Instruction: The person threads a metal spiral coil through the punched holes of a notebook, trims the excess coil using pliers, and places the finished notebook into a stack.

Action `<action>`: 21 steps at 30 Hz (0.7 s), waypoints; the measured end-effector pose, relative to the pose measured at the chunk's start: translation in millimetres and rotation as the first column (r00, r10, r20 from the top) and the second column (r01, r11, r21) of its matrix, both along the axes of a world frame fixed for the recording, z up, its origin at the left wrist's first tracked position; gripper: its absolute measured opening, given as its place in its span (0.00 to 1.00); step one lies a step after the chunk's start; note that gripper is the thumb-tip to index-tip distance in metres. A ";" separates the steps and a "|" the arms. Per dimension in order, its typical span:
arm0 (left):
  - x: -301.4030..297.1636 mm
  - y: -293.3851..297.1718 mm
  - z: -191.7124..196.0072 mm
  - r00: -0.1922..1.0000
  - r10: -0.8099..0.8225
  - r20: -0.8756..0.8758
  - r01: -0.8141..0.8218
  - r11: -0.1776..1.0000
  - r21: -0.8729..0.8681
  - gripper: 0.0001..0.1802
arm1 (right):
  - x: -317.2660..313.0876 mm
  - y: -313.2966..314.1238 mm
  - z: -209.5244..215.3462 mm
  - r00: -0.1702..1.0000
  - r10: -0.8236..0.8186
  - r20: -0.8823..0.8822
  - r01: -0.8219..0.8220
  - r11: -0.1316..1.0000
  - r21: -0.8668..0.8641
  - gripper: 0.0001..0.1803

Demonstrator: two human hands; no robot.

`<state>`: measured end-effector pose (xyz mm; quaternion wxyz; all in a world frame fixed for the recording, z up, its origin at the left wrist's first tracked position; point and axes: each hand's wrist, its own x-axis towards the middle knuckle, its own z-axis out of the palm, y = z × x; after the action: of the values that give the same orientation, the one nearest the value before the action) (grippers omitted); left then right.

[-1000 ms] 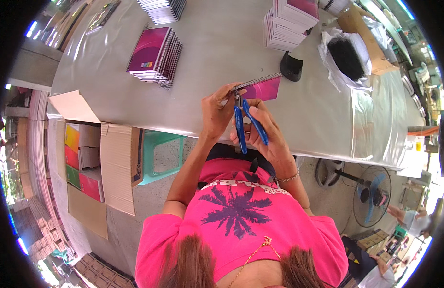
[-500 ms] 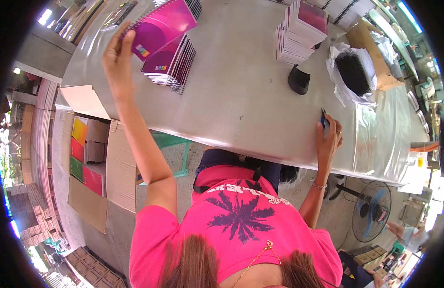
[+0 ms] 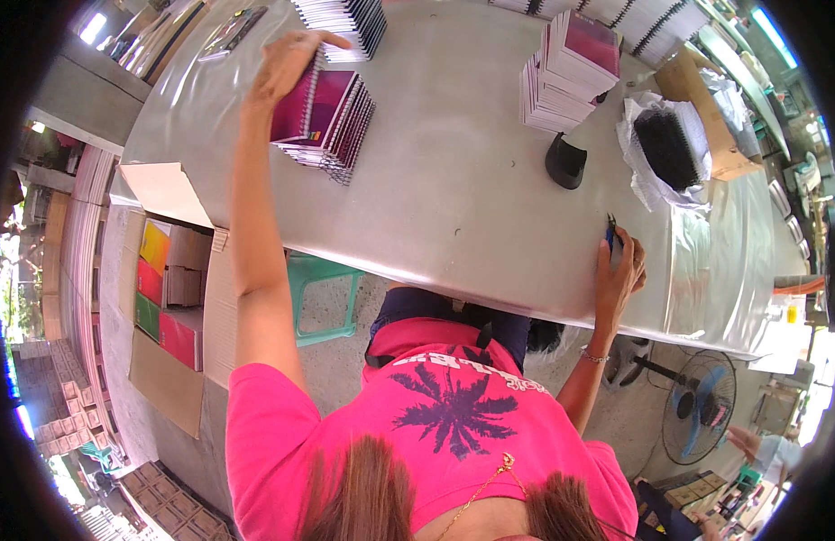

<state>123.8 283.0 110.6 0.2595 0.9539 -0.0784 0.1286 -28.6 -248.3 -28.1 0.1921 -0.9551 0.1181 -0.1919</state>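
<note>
My left hand (image 3: 289,68) is closed on a purple spiral notebook (image 3: 296,113), which it tilts at the left edge of a stack of purple spiral notebooks (image 3: 334,113). Its thumb side hides the notebook's upper end. Another stack of spiral-bound notebooks (image 3: 347,29) stands just behind. On the right, my right hand (image 3: 623,269) rests near the table's front edge, closed around small pliers with blue handles (image 3: 610,234); the dark tips point away from me.
Unbound purple-covered books (image 3: 571,81) stand stacked at the back right, near a curved black piece (image 3: 565,162). Black spiral coils (image 3: 667,149) lie in white wrapping before a cardboard box (image 3: 697,99). An open carton of coloured notebooks (image 3: 178,334), green stool (image 3: 323,302) and fan (image 3: 697,406) are below the table (image 3: 435,180).
My left hand has moved right, bringing the raised notebook down and tilting it against the stack. The right hand with the pliers has barely moved.
</note>
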 end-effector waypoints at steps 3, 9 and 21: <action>-9.8 -22.4 -8.7 0.991 0.031 -0.127 -0.021 0.997 0.080 0.25 | 0.3 0.5 1.1 1.000 -0.010 -0.007 0.010 1.000 -0.003 0.21; -43.8 -27.5 -38.9 0.909 0.327 -0.258 -0.264 0.932 0.249 0.54 | 0.2 1.7 0.6 1.000 -0.012 0.005 0.012 1.000 -0.006 0.22; -50.8 -49.3 -47.8 0.880 0.446 -0.165 -0.379 0.867 0.322 0.58 | 18.7 0.9 2.9 1.000 -0.009 0.023 0.007 0.999 0.048 0.19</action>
<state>73.1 233.7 62.8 0.0954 0.9836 0.1424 0.0556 -9.8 -247.4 -25.2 0.2155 -0.9475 0.1242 -0.2011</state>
